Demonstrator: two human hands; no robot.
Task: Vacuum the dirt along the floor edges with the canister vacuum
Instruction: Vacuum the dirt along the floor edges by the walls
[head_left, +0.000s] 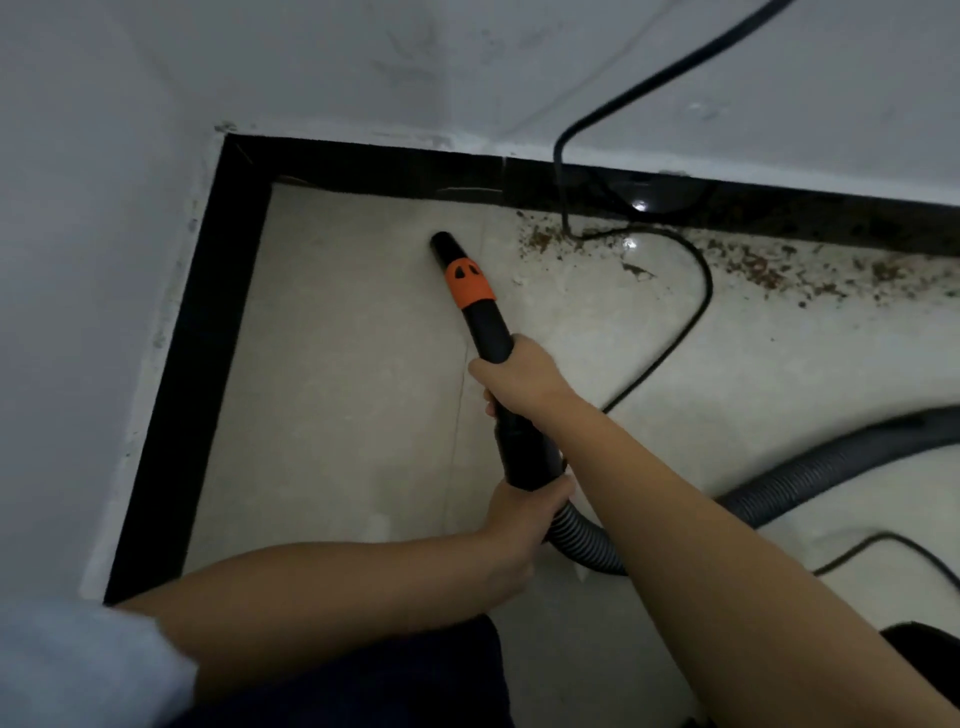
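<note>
Curling round the black wand (488, 332), right-hand fingers (491, 408) gripped mid-shaft; left hand (519, 525) clasped lower, at the hose (587, 545) joint. Pointed nozzle (444, 247) at pale floor (337, 364) near the corner, just short of the black skirting (208, 312). Left brown dirt (753, 265) strewn along the far edge, beside a black cord (696, 291).

Floor tiles (337, 364): glossy, smooth. Baseboard (176, 364): glossy black. Vacuum hose (779, 488): ribbed plastic. Nozzle (470, 291): matt plastic.
</note>
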